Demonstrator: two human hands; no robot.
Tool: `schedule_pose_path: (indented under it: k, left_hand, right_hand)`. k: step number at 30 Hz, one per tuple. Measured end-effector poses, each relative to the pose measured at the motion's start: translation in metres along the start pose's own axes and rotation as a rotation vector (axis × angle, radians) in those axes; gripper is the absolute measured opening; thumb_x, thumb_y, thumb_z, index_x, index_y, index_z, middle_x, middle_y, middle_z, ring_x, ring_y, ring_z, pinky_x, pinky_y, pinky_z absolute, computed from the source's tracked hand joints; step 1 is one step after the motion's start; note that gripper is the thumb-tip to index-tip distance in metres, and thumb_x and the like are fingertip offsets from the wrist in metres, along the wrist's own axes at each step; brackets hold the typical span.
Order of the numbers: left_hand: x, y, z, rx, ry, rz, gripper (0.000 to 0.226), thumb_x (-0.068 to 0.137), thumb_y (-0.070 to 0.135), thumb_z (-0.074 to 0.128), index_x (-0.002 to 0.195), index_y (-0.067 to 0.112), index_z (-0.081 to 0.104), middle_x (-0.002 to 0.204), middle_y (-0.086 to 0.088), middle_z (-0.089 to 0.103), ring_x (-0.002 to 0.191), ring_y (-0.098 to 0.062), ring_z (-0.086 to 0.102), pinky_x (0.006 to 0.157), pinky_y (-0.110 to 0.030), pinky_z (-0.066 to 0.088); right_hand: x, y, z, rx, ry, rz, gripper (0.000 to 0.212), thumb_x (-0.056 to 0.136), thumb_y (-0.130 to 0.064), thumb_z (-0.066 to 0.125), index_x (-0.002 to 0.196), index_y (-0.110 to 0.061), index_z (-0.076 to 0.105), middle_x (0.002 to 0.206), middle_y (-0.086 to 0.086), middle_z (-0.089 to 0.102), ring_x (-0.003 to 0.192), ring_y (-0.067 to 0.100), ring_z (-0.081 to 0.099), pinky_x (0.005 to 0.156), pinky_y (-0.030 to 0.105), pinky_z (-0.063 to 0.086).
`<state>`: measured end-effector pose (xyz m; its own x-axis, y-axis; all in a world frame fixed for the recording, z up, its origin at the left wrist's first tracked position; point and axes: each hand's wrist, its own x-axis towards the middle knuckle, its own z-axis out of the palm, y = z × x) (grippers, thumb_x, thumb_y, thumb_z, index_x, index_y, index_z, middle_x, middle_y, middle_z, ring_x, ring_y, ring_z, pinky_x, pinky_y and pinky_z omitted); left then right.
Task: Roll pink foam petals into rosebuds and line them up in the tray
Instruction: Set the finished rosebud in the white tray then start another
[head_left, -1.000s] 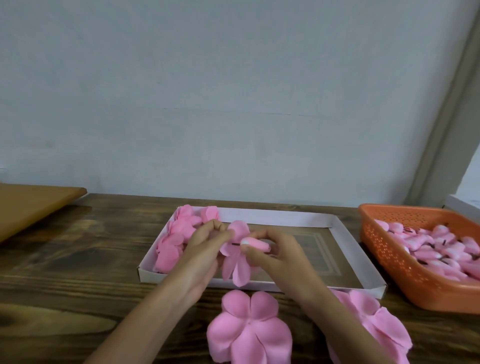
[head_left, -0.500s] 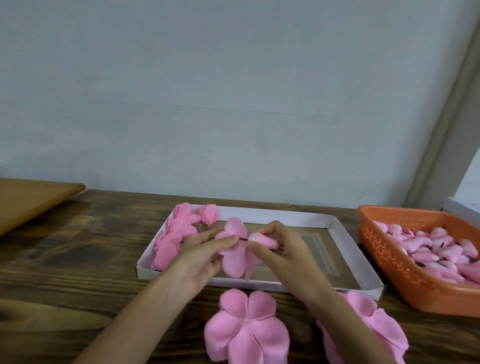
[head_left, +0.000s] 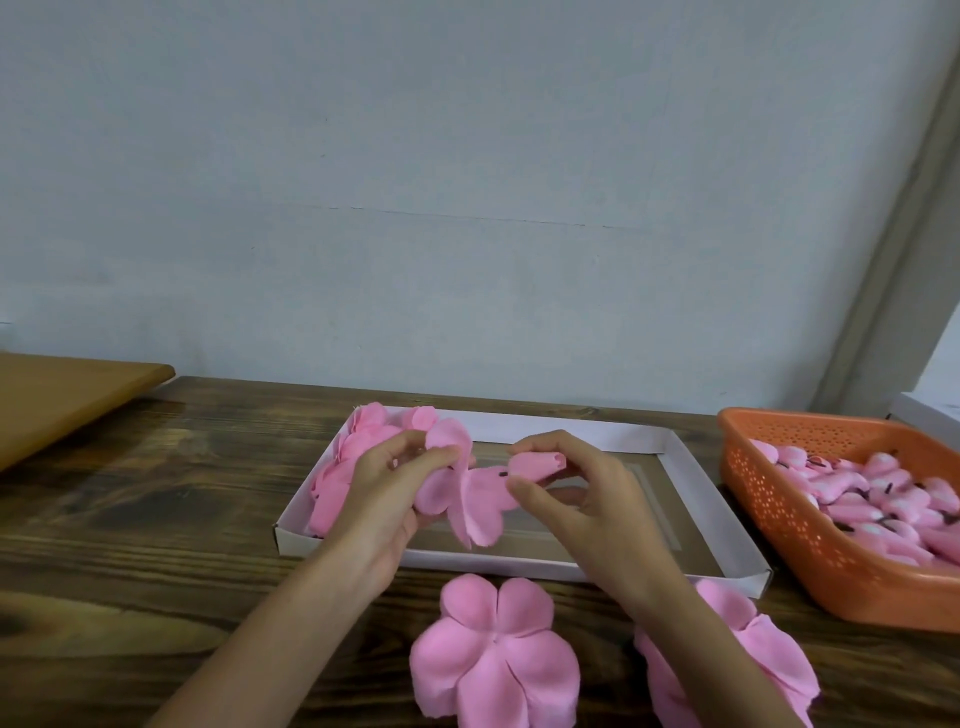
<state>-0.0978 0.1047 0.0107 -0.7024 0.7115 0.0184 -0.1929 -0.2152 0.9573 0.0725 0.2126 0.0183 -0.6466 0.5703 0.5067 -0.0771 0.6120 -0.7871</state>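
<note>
The right forearm covers part of a flat petal stack (head_left: 753, 649) at the table's (head_left: 156, 519) near edge (the frame cuts it off too); another petal flower (head_left: 493, 660) lies beside it. The left hand (head_left: 387, 488) hides some finished rosebuds (head_left: 358, 441) in the tray's (head_left: 623, 439) far left corner and pinches a loose petal piece (head_left: 467, 504). The right hand (head_left: 582, 499) pinches a rolled bud (head_left: 535, 464) above the tray. The orange basket (head_left: 779, 519) at the right edge holds pink cores (head_left: 883, 493).
</note>
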Motion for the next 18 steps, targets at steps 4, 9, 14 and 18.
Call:
schedule_pose_path:
  k: [4, 9, 14, 18]
  left_hand:
    - [-0.0003, -0.0024, 0.0013, -0.003, -0.020, 0.006, 0.016, 0.091, 0.008, 0.073, 0.106, 0.003, 0.074, 0.115, -0.021, 0.072, 0.107, -0.033, 0.072, 0.069, -0.033, 0.062]
    - [-0.0013, -0.0020, 0.0009, 0.009, -0.037, 0.033, 0.022, 0.090, 0.008, 0.075, 0.110, 0.001, 0.073, 0.110, -0.019, 0.075, 0.108, -0.035, 0.071, 0.082, -0.042, 0.063]
    - [-0.0038, -0.0008, 0.0023, 0.001, 0.017, 0.066, 0.023, 0.085, 0.005, 0.077, 0.107, -0.003, 0.074, 0.107, -0.023, 0.075, 0.110, -0.042, 0.068, 0.095, -0.052, 0.056]
    - [-0.0040, -0.0003, 0.0028, 0.016, 0.023, 0.074, 0.025, 0.084, 0.004, 0.078, 0.108, -0.003, 0.074, 0.109, -0.024, 0.074, 0.112, -0.043, 0.067, 0.101, -0.060, 0.053]
  right_hand:
    - [-0.0004, -0.0029, -0.0018, -0.041, 0.032, -0.033, 0.019, 0.091, -0.020, 0.078, 0.105, -0.030, 0.074, 0.098, -0.015, 0.075, 0.086, 0.012, 0.070, 0.072, 0.017, 0.054]
    - [-0.0028, -0.0059, -0.0025, -0.078, 0.039, -0.091, 0.018, 0.090, -0.022, 0.079, 0.099, -0.031, 0.066, 0.097, -0.014, 0.074, 0.080, 0.017, 0.067, 0.071, 0.026, 0.056]
    - [-0.0025, -0.0054, 0.0015, -0.098, 0.024, -0.111, 0.019, 0.089, -0.025, 0.081, 0.101, -0.030, 0.067, 0.095, -0.013, 0.074, 0.082, 0.017, 0.070, 0.073, 0.036, 0.057]
    - [-0.0027, -0.0026, 0.0029, -0.137, 0.028, -0.106, 0.021, 0.087, -0.025, 0.083, 0.103, -0.027, 0.069, 0.092, -0.015, 0.074, 0.082, 0.015, 0.070, 0.072, 0.037, 0.058]
